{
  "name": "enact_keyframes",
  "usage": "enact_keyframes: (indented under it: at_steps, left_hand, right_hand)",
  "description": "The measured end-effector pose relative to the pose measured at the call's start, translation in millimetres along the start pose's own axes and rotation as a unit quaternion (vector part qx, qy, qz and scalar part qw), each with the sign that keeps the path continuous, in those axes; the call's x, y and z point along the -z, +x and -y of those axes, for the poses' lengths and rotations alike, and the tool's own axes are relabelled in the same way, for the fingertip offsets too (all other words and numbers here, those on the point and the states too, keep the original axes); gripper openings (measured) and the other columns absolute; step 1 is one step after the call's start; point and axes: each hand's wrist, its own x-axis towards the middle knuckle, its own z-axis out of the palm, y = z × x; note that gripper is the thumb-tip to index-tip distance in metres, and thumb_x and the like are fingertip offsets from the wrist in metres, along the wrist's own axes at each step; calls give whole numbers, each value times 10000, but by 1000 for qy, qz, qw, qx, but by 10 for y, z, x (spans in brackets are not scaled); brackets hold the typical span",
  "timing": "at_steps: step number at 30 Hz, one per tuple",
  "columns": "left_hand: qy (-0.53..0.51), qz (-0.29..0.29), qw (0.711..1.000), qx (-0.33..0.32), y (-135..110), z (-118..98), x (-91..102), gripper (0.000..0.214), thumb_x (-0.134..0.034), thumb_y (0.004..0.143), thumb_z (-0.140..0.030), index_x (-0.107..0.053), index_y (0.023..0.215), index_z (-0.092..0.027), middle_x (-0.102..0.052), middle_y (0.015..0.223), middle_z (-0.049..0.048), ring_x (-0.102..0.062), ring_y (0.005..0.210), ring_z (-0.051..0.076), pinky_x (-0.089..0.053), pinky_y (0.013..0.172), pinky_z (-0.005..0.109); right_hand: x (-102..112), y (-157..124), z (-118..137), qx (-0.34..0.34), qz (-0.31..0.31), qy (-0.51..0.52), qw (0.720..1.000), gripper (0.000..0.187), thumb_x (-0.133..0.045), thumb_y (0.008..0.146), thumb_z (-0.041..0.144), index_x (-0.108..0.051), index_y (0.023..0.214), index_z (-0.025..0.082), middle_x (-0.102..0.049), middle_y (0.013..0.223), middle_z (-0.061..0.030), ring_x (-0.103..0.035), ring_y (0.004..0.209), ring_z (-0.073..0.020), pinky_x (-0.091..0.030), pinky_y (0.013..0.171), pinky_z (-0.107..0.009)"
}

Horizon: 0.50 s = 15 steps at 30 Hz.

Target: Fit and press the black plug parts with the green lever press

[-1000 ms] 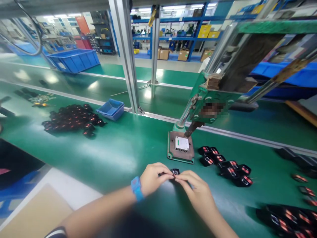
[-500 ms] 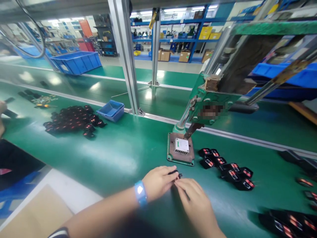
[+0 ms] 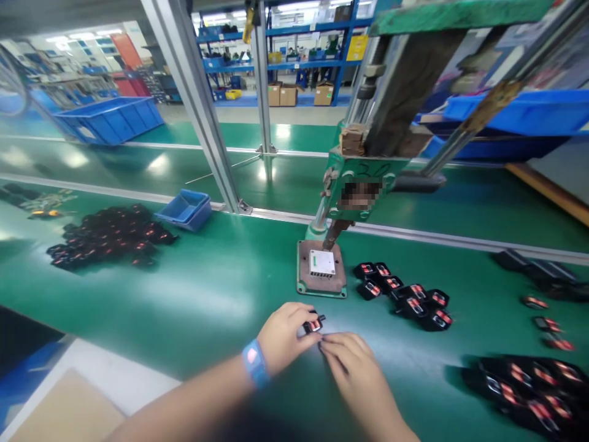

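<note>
My left hand [image 3: 286, 337], with a blue band at the wrist, grips a small black housing [image 3: 313, 325] with red and metallic parts inside. Thumb and fingers lie around its left side, just above the green bench. Close below the housing, my right hand [image 3: 356, 371] has its thumb and fingertips pinched together; anything between them is too small to make out. Beyond the hands stands a hand press with a green base plate [image 3: 341, 290], bearing a pale metal fixture block [image 3: 322, 263]. Several similar black housings [image 3: 414, 306] lie right of the press.
A large group of black housings [image 3: 519, 387] sits at front right, and a dark heap [image 3: 110, 233] at left. Near that heap is a small blue bin [image 3: 186, 209]. The press's lever [image 3: 483, 120] slants up rightward. A metal post [image 3: 197, 110] rises from the bench rail.
The view has turned right, so the bench things sit further left. My left fingers now uncover more of the housing, and my right fingertips are lower. A person's hand at far left is out of view.
</note>
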Motion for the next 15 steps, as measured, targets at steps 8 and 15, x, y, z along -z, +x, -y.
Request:
enact_keyframes:
  at_steps: [8,15]
  left_hand:
    - [57,17,997,54,-216,183,282,200,-585,716,-199,-510,901,-195,-606,928,53,-581,888,185,-495,792,355]
    - [335,-231,900,154,-410,825,1186,723,-600,665,-450,-348,1235,-84,-348,1288,216,-301,1211,364,-265,986,529]
  right_hand:
    - [458,210,-375,-139,-183,-132,964,177,-488,817,281,-508,927,143,-532,975,-90,-531,732,-125,-463,686,-269]
    - [407,387,-600,-221,-98,-166,956,325,-502,789,336,-421,1022,124,-565,830,-68,-566,660,-152,-457,556,-257]
